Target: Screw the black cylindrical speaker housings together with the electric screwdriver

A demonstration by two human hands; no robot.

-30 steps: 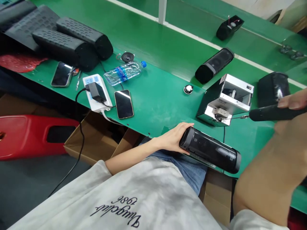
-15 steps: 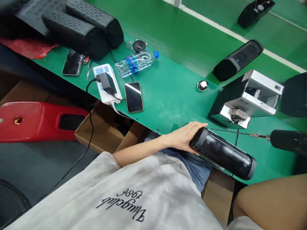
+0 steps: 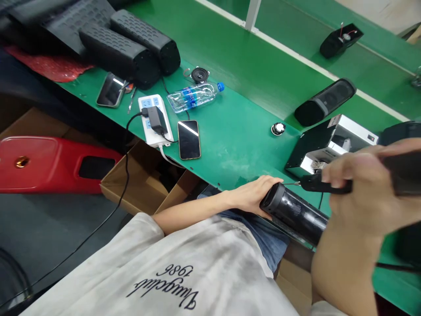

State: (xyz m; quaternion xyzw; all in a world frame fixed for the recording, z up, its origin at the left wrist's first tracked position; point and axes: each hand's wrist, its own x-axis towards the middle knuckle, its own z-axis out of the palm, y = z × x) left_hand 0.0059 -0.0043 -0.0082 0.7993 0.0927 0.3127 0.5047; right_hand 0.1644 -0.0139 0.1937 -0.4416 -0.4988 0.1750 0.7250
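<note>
My left hand [image 3: 253, 195] is wrapped round the near-left end of a black cylindrical speaker [image 3: 296, 210], which lies slanted at the table's front edge. In my right hand [image 3: 365, 193] is a black electric screwdriver [image 3: 317, 182], gripped round its body. Its thin bit points left and reaches the speaker's end beside my left fingertips. Whether the tip touches a screw cannot be made out. My right wrist and forearm hide the speaker's far end. Just beyond the screwdriver stands a black and silver screw feeder machine [image 3: 304, 147], partly covered by my right hand.
On the green table [image 3: 230, 145] are a phone [image 3: 189, 140], a power strip [image 3: 153, 131], a water bottle [image 3: 194, 97] and a small round speaker driver [image 3: 199, 74]. Another speaker [image 3: 325, 102] lies behind the machine. Large black housings [image 3: 121, 55] stand back left. Below are cardboard boxes [image 3: 131, 180] and a red stool [image 3: 55, 164].
My right hand has come into view from the right, holding the screwdriver. The screwdriver's bit has moved left to the speaker's end. My left hand keeps its hold; the view has shifted slightly.
</note>
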